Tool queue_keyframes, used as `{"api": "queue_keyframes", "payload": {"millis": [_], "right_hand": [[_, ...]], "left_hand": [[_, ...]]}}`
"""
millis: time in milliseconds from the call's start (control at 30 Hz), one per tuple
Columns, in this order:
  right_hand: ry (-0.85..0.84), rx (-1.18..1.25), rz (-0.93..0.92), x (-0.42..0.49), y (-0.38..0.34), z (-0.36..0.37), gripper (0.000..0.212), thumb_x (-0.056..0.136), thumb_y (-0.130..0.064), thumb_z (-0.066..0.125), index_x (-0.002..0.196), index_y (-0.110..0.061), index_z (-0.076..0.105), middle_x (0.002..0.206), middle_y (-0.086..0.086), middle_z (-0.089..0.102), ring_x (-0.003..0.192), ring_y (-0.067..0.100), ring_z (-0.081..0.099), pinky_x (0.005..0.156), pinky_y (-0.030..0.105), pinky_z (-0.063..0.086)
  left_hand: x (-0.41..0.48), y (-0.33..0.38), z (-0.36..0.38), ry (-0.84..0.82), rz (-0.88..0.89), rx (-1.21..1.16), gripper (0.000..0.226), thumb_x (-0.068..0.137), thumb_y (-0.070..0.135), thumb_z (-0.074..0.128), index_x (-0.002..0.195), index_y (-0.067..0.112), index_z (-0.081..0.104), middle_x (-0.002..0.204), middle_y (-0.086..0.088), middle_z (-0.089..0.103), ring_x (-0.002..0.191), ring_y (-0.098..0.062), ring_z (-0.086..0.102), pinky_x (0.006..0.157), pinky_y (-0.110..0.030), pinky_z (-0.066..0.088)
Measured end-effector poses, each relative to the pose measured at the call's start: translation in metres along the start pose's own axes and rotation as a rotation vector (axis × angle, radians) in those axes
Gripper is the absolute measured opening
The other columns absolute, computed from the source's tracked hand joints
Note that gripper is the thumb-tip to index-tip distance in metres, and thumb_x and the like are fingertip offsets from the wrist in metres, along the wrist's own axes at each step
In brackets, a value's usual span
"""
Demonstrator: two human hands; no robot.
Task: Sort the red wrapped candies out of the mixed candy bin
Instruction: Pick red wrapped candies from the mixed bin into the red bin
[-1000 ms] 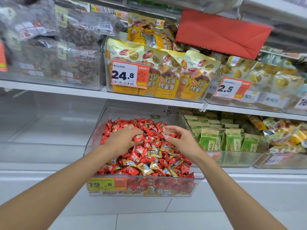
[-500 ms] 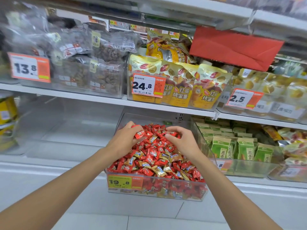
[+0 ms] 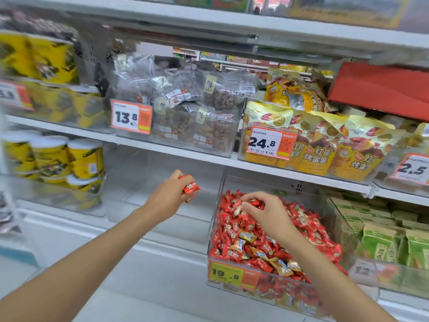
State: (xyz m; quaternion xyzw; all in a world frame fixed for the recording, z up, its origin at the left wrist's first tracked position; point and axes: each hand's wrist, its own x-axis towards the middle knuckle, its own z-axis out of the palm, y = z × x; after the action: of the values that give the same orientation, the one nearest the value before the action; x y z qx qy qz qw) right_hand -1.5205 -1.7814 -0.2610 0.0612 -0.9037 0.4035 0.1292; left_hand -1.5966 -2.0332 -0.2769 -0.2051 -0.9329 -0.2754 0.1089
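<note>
A clear plastic candy bin (image 3: pixel 217 231) sits on the lower shelf, heaped with red wrapped candies (image 3: pixel 308 231) and some gold wrapped ones (image 3: pixel 247 237). My left hand (image 3: pixel 166 197) is outside the bin, to its left, above a clear bin with nothing visible in it (image 3: pixel 148 182). It grips a few red candies (image 3: pixel 190 188). My right hand (image 3: pixel 269 211) is over the heap in the bin, fingers curled and pinching a red candy (image 3: pixel 254 202) at the top of the pile.
An orange 19.8 price tag (image 3: pixel 232 274) is on the candy bin's front. Green snack packs (image 3: pixel 380 242) fill the bin to the right. Yellow cans (image 3: pixel 67 159) stand at the left. The shelf above holds bagged nuts (image 3: pixel 185 108) and yellow sweet-potato pouches (image 3: pixel 325 145).
My left hand has lifted out of the candy bin and moved left over the neighbouring bin, carrying red candies. My right hand stays in the heap. The camera view has swung left.
</note>
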Motion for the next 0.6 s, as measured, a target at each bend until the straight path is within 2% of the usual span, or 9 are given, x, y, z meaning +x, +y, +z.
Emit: {"api": "queue_keyframes", "payload": {"millis": [33,100,200,233,333,400,467,500,600], "right_hand": [[0.002,-0.004,-0.033,0.010,-0.012,0.011,0.009,0.091,-0.018,0.065,0.095,-0.024,0.070,0.095,-0.015,0.063,0.070,-0.009,0.056,0.066,0.007,0.040],[-0.014,-0.030,-0.086,0.036,-0.032,0.039,0.011,0.090,-0.013,0.064,0.097,-0.017,0.071,0.097,-0.009,0.060,0.072,-0.004,0.057,0.066,0.005,0.042],[-0.076,-0.083,-0.112,0.076,-0.050,0.086,0.013,0.090,-0.007,0.062,0.099,-0.009,0.070,0.096,0.000,0.056,0.066,0.011,0.059,0.069,0.018,0.051],[-0.088,-0.115,-0.116,0.087,-0.051,0.101,0.014,0.089,-0.006,0.062,0.101,-0.008,0.070,0.096,0.000,0.055,0.070,0.014,0.059,0.074,0.022,0.051],[-0.104,-0.208,-0.127,0.115,-0.045,0.136,0.019,0.088,-0.009,0.063,0.106,-0.007,0.068,0.096,0.002,0.055,0.083,0.014,0.052,0.081,0.021,0.041],[-0.175,-0.262,-0.087,0.129,-0.038,0.151,0.038,0.085,-0.026,0.068,0.120,-0.013,0.062,0.106,0.002,0.058,0.094,0.016,0.054,0.090,0.027,0.041],[-0.314,-0.372,-0.030,0.134,-0.032,0.155,0.067,0.080,-0.048,0.069,0.138,-0.023,0.048,0.132,0.000,0.056,0.124,0.019,0.048,0.108,0.040,0.034],[-0.361,-0.439,-0.024,0.134,-0.030,0.152,0.071,0.080,-0.052,0.067,0.142,-0.026,0.043,0.140,0.000,0.052,0.133,0.019,0.042,0.113,0.045,0.029],[-0.281,-0.547,-0.092,0.122,-0.026,0.125,0.057,0.089,-0.046,0.060,0.140,-0.025,0.046,0.145,-0.001,0.048,0.136,0.020,0.039,0.114,0.039,0.026]], "left_hand": [[0.004,-0.020,-0.004,-0.003,-0.045,0.017,0.014,0.093,0.041,0.054,0.090,0.027,0.055,0.095,0.003,0.042,0.080,-0.021,0.054,0.075,-0.038,0.047],[0.012,-0.057,-0.009,-0.009,-0.135,0.046,0.018,0.093,0.041,0.054,0.095,0.023,0.058,0.095,0.001,0.043,0.081,-0.025,0.055,0.078,-0.040,0.048],[0.027,-0.100,-0.014,0.019,-0.242,0.060,0.019,0.093,0.042,0.054,0.091,0.023,0.057,0.094,-0.003,0.043,0.082,-0.029,0.055,0.079,-0.041,0.048],[0.032,-0.111,-0.013,0.032,-0.271,0.061,0.017,0.093,0.042,0.054,0.090,0.025,0.056,0.093,-0.003,0.043,0.083,-0.029,0.054,0.078,-0.039,0.047],[0.046,-0.137,-0.008,0.042,-0.301,0.022,0.023,0.089,0.045,0.059,0.098,0.023,0.060,0.096,-0.004,0.048,0.096,-0.032,0.056,0.078,-0.035,0.042],[0.051,-0.148,-0.003,-0.014,-0.312,0.035,0.047,0.077,0.058,0.063,0.115,0.030,0.060,0.117,-0.004,0.053,0.116,-0.031,0.051,0.091,-0.036,0.041],[0.049,-0.153,-0.002,-0.090,-0.350,0.132,0.075,0.069,0.066,0.068,0.136,0.041,0.044,0.144,-0.007,0.039,0.136,-0.028,0.034,0.108,-0.042,0.031],[0.047,-0.154,-0.001,-0.103,-0.355,0.132,0.083,0.068,0.066,0.070,0.140,0.041,0.038,0.150,-0.008,0.032,0.141,-0.026,0.027,0.112,-0.043,0.028],[0.037,-0.144,0.001,-0.084,-0.280,0.000,0.077,0.071,0.058,0.073,0.138,0.032,0.045,0.145,-0.005,0.042,0.137,-0.023,0.032,0.112,-0.038,0.029]]}}
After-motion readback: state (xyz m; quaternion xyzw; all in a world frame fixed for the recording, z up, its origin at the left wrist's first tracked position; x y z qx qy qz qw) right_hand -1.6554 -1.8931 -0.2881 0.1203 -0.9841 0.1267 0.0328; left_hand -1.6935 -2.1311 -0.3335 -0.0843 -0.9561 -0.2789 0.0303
